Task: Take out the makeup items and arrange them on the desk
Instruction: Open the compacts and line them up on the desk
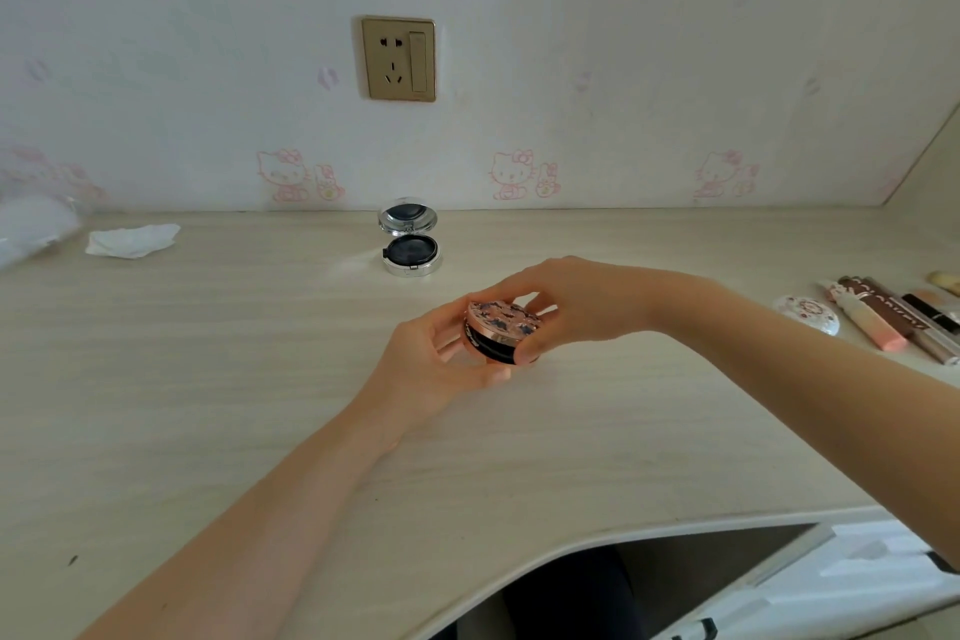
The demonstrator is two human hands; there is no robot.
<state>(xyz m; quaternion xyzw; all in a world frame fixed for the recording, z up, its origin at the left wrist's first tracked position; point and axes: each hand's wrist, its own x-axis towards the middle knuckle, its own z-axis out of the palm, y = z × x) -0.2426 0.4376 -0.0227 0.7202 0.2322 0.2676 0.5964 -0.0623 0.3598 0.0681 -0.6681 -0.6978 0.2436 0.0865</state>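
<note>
Head view showed both hands meeting above the middle of the table around a round compact with a rose-gold rim and a patterned lid. The left hand cradled it from below and the side, fingers curled round its base; the right hand pinched it from above, thumb on the near edge. The compact was held just off the surface, apparently closed.

Judged from this, the step in hand was setting out or opening this compact; the next move called for lowering it flat near the open silver compact, which stood well apart toward the wall.

At the right edge lay a white round case and several tubes. One brown tube bore lettering, too blurred to read. A crumpled tissue lay far left.
</note>
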